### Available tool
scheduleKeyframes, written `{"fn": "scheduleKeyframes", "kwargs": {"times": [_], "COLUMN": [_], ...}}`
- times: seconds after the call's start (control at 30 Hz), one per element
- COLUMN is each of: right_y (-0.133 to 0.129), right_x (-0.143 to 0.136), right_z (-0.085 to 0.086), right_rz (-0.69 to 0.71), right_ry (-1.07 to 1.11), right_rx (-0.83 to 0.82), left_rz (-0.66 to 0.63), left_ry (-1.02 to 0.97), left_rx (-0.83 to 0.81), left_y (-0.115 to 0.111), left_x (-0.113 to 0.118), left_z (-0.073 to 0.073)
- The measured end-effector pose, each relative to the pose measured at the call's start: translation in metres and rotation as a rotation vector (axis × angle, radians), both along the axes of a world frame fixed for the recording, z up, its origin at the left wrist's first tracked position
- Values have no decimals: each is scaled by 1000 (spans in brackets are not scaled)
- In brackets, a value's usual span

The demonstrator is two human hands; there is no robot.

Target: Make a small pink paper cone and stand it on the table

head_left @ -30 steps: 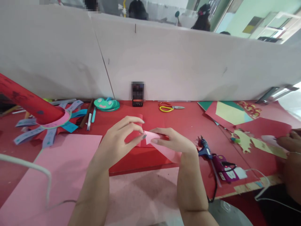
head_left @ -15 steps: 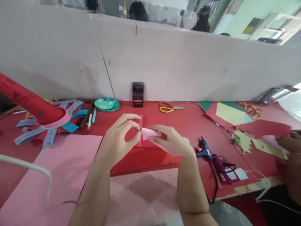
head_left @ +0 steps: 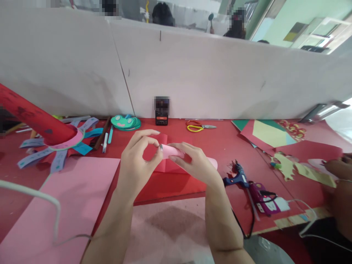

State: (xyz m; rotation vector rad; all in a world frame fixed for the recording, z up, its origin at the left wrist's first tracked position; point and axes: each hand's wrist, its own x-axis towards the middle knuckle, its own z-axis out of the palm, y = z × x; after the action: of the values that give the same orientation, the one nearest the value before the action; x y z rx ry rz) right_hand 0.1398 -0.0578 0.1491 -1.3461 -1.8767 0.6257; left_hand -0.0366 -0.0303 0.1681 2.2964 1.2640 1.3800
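Observation:
Above the red tabletop, both hands hold a pink paper strip [head_left: 167, 151], which is curled at the middle. My left hand [head_left: 139, 159] pinches the strip's left end between thumb and forefinger, the other fingers raised. Around its middle, my right hand [head_left: 196, 163] has thumb and fingers closed. The strip's rounded right end [head_left: 213, 163] sticks out behind the right hand. Under the hands lies a creased red sheet of paper [head_left: 162, 139], partly hidden by them.
Beyond the hands are scissors [head_left: 202, 127], a phone [head_left: 161, 112] and green frog-face cutouts [head_left: 125, 122]. To the right lie a blue glue gun [head_left: 238, 176] and a purple power bank [head_left: 262, 200]. Pink card [head_left: 82, 198] is at left. Another person's hand [head_left: 339, 168] works far right.
Both hands have shifted slightly left and up with the pink strip. The strip looks more tightly curled between them, and its right end has moved left.

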Motion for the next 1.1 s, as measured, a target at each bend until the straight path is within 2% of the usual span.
{"fn": "scheduleKeyframes", "kwargs": {"times": [0.4,0.57,0.73,0.97,1.1], "right_y": [10,16,19,22,25], "right_x": [6,7,3,-9,-18], "right_z": [-14,-18,-22,-27,-31], "right_rz": [-60,-24,-40,-109,-136], "right_ry": [-62,-51,-34,-113,-109], "right_rx": [57,37,45,141,208], "left_rz": [-58,-83,-75,-11,-5], "left_ry": [48,57,20,-64,-150], "left_rx": [-143,-184,-190,-146,-215], "left_y": [14,24,29,28,25], "left_x": [-1,-4,-1,4,6], "left_z": [-11,-20,-24,-25,-26]}}
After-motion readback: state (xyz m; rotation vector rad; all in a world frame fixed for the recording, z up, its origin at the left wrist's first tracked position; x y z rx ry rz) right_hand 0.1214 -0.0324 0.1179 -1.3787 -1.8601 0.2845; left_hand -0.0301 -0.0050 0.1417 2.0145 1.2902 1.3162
